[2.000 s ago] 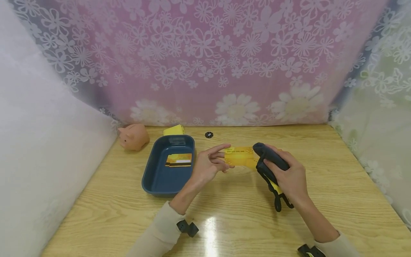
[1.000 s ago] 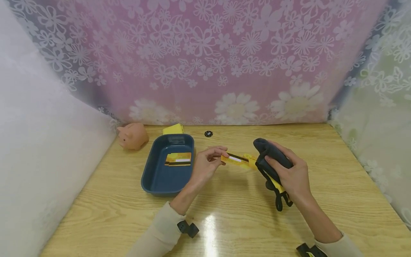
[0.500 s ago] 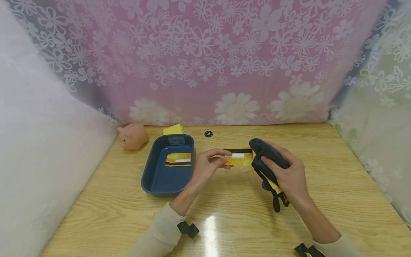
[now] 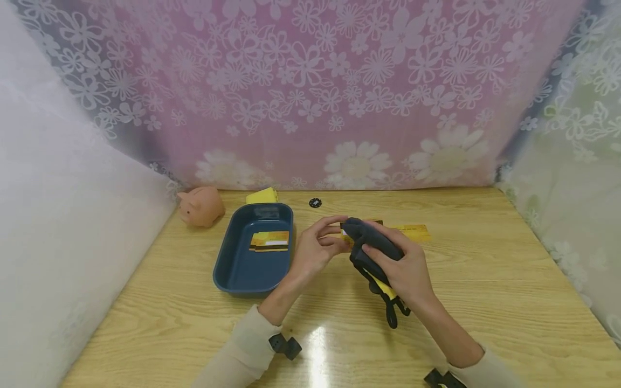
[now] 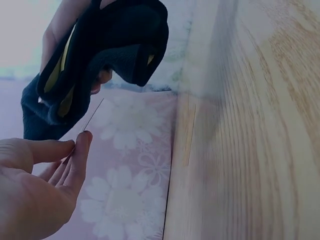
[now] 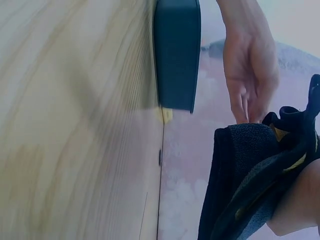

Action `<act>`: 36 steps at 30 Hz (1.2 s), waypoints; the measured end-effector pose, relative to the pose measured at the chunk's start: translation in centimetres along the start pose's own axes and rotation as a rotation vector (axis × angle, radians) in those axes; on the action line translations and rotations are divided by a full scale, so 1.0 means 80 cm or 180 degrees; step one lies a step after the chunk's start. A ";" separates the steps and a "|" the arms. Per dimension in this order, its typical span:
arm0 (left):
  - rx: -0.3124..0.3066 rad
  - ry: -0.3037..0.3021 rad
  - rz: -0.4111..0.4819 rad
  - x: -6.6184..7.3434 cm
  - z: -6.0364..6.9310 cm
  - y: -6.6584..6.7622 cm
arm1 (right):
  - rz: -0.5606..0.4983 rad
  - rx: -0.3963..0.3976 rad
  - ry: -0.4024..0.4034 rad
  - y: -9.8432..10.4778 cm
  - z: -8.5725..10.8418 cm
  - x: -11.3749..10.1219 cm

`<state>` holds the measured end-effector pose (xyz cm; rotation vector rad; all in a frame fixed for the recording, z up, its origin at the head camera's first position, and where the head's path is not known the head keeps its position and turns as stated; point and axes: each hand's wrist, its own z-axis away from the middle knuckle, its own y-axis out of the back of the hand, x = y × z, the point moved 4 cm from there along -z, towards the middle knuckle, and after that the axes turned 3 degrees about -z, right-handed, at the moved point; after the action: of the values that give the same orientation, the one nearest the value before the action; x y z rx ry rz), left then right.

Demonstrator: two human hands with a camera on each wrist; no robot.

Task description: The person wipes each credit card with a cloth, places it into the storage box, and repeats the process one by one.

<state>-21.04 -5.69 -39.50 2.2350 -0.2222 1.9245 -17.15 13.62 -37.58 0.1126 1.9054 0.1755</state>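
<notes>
In the head view my left hand (image 4: 312, 249) pinches a yellow card (image 4: 345, 237) between thumb and fingers. My right hand (image 4: 405, 264) grips a dark cloth pouch (image 4: 372, 243) with a yellow inside and black cords, its top in front of part of that card. Behind the right hand a second yellow card (image 4: 416, 233) lies on the table. The left wrist view shows the pinched card (image 5: 92, 116) edge-on beside the pouch (image 5: 115, 45), whose mouth gapes a little. The right wrist view has the pouch (image 6: 250, 150) close to the left hand (image 6: 250, 65).
A blue tray (image 4: 253, 275) holds overlapping yellow cards (image 4: 269, 241) at the left. Behind it stands a yellow object (image 4: 262, 195), with a pink piggy bank (image 4: 201, 206) to its left and a black round chip (image 4: 315, 202) to its right. A flowered curtain closes the back.
The right hand has moved left with the pouch, up to the left hand's card. A card lying on the table has come into view behind it. The pinched card was turned over earlier.
</notes>
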 end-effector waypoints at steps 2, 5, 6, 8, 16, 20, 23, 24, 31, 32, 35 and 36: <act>-0.0036 0.0019 -0.0002 0.000 0.000 -0.001 | 0.0014 -0.0044 0.0049 -0.010 0.000 -0.002; -0.0063 0.0037 0.0014 0.001 0.001 -0.001 | 0.0107 -0.0054 0.0156 -0.020 0.000 -0.004; -0.0060 0.0041 0.0020 0.002 0.001 -0.001 | 0.0147 -0.0046 0.0187 -0.022 0.000 -0.004; -0.0060 0.0037 0.0020 0.003 0.002 -0.001 | 0.0221 -0.0016 0.0242 -0.024 0.000 -0.002; 0.0062 -0.0003 -0.0168 0.003 0.003 0.001 | 0.0537 0.0179 0.0392 -0.011 0.001 0.007; 0.0143 -0.0016 -0.0243 0.002 0.003 0.003 | 0.0610 0.0246 0.0313 0.003 0.000 0.010; 0.0153 -0.0017 -0.0204 0.002 0.004 0.004 | 0.0638 0.0303 0.0235 0.015 -0.001 0.013; 0.0146 -0.0021 -0.0164 0.003 0.003 0.003 | 0.0636 0.0324 0.0210 0.019 -0.001 0.014; 0.0194 0.0076 -0.0043 0.003 0.003 0.005 | 0.0644 0.0565 -0.0028 0.050 0.000 0.019; 0.0211 0.0096 -0.0059 0.003 0.003 0.005 | 0.0666 0.0616 -0.0071 0.054 0.000 0.021; 0.0242 0.0139 -0.0096 0.002 0.003 0.006 | 0.0712 0.0753 -0.0171 0.064 0.000 0.024; 0.0245 0.0151 -0.0098 0.002 0.003 0.006 | 0.0724 0.0787 -0.0194 0.067 0.000 0.025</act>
<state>-20.91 -6.24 -39.32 2.2236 -0.1082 1.9998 -17.84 19.21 -38.51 0.4971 1.8444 0.0875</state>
